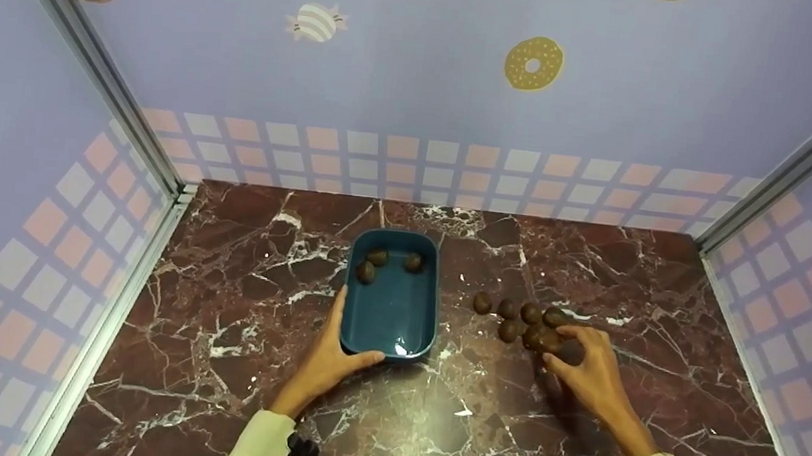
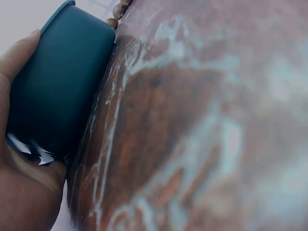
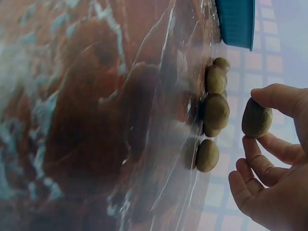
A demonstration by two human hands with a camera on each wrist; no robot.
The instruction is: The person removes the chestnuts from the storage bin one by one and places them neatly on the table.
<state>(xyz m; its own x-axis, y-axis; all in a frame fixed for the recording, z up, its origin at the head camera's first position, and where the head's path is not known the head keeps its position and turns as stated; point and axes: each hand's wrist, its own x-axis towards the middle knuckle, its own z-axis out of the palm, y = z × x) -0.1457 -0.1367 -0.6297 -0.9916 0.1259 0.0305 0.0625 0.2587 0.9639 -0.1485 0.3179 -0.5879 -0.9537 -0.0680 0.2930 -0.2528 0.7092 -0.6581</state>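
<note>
The right hand point(image 1: 591, 372) is pinching one brown, egg-shaped piece point(image 3: 256, 118) between its thumb and fingertips, the lower fingers curling loosely beneath it in the right wrist view. The piece is sitting above the marbled table point(image 1: 459, 445), just over the near right end of a loose cluster of similar brown pieces point(image 1: 507, 331); its long axis is running from thumb to fingertips, upright in the right wrist view with a slight lean, though which end is its tip cannot be told. The left hand point(image 1: 332, 360) is spreading around the near left corner of a teal box point(image 1: 389, 317), its fingers lying along the left wall and its thumb along the near end. The box's long axis is pointing from the person toward the back wall point(image 1: 420, 93). Three more brown pieces point(image 1: 414, 262) are resting inside its far half.
</note>
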